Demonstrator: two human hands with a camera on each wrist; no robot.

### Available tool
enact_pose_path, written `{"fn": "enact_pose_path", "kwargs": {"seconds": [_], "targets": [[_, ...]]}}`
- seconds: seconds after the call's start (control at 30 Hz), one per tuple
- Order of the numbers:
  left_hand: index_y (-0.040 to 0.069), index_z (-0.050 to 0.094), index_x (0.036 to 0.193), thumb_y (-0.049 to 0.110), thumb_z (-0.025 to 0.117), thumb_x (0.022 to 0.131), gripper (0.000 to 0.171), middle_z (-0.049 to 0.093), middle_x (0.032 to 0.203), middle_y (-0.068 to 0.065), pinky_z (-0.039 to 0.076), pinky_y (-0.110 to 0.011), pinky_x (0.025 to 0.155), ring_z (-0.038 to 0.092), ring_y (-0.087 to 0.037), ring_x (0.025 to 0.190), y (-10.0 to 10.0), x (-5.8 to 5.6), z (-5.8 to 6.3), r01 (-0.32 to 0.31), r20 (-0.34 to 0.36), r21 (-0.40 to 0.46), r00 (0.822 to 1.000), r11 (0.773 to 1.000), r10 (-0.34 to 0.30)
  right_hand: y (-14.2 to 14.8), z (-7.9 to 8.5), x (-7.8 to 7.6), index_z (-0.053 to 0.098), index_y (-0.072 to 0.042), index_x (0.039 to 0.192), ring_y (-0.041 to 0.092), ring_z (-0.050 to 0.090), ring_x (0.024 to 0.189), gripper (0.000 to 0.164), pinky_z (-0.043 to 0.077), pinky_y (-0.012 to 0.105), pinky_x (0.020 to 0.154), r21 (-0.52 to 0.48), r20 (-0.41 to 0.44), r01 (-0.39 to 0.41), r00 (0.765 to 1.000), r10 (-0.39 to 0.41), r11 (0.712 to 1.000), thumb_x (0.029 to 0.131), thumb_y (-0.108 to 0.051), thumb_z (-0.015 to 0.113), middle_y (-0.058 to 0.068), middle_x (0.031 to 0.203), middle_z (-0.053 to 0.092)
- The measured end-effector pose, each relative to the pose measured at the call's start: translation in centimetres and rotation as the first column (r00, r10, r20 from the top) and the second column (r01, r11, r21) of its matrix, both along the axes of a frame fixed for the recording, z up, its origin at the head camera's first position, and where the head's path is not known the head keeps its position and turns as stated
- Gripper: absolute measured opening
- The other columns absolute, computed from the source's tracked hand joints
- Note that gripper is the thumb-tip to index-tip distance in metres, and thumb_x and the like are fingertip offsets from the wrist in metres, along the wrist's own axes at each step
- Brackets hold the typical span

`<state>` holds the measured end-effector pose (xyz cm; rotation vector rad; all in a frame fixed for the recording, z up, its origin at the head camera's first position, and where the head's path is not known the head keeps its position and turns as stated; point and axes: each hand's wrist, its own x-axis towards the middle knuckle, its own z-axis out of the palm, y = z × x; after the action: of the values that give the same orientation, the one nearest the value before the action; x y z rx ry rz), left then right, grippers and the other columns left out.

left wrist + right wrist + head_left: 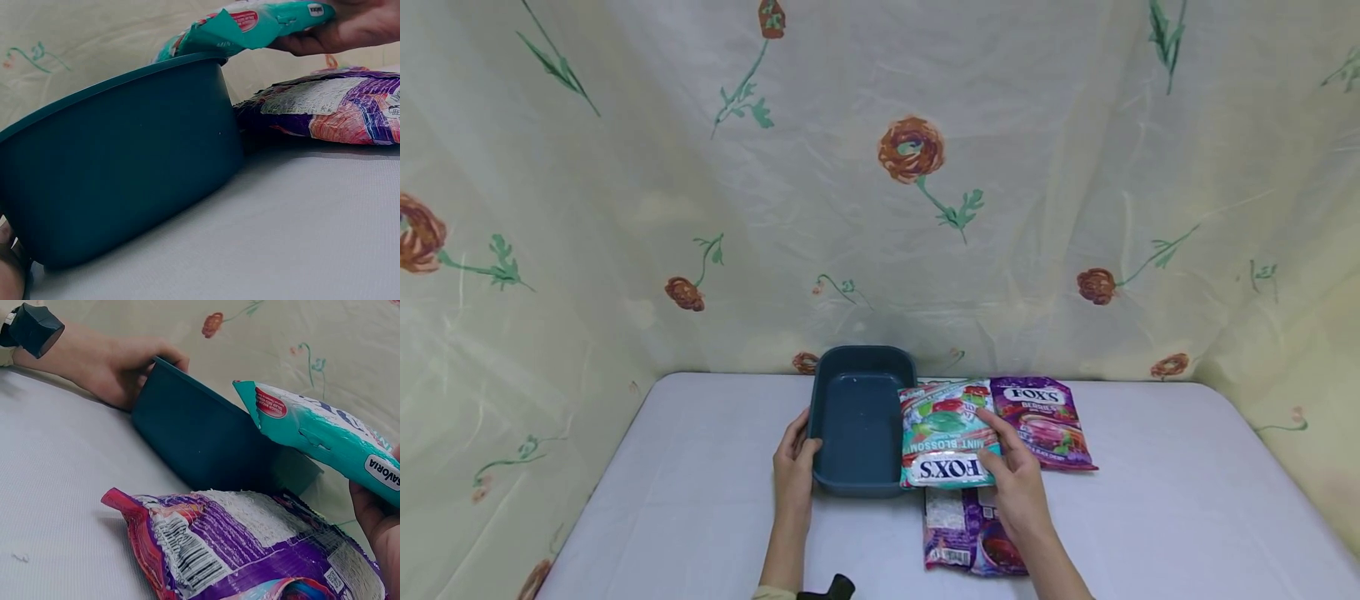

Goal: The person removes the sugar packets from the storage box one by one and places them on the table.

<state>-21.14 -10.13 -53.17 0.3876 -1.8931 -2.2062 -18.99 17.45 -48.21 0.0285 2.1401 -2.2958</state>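
Note:
My left hand (794,475) grips the left side of a dark blue plastic bin (853,433), its thumb at the rim. The bin stands at the table's back edge, and its inside shows no contents. My right hand (1021,487) holds a teal Fox's mint candy bag (946,429) by its right side. That bag is raised, with its left end over the bin's right rim; in the left wrist view the teal bag (250,28) shows above the rim. Fingers beneath the bag are mostly hidden in the head view.
A purple Fox's Berries candy bag (1037,417) lies to the right, behind my right hand. Another purple candy bag (949,533) lies nearer me, partly covered by my right forearm. A white cloth covers the table (692,483); a floral curtain (1030,208) hangs behind.

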Motion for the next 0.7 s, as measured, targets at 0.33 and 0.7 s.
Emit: {"fn": "enact_pose_path", "kwargs": {"seconds": [0.33, 0.7], "targets": [[0.02, 0.052, 0.135, 0.007, 0.05, 0.088, 0.048, 0.048, 0.142, -0.002, 0.036, -0.035, 0.109, 0.044, -0.015, 0.132, -0.1, 0.0, -0.2, 0.003, 0.004, -0.008, 1.0, 1.0, -0.003, 0.6, -0.3, 0.2, 0.04, -0.013, 0.142, 0.016, 0.012, 0.146, 0.052, 0.038, 0.009, 0.098, -0.053, -0.02, 0.004, 1.0, -0.005, 0.999, 0.094, 0.005, 0.04, -0.001, 0.157, 0.019], [0.021, 0.051, 0.135, 0.008, 0.049, 0.089, 0.048, 0.047, 0.143, -0.002, 0.033, -0.041, 0.111, 0.043, -0.016, 0.133, 0.0, 0.0, -0.2, 0.004, 0.01, -0.018, 1.0, 1.0, -0.003, 1.6, -0.7, 0.7, 0.037, -0.007, 0.143, 0.019, 0.01, 0.147, 0.052, 0.036, 0.005, 0.097, -0.072, -0.052, 0.023, 0.998, -0.027, 0.997, 0.092, 0.005, 0.043, 0.005, 0.157, 0.02]]}}
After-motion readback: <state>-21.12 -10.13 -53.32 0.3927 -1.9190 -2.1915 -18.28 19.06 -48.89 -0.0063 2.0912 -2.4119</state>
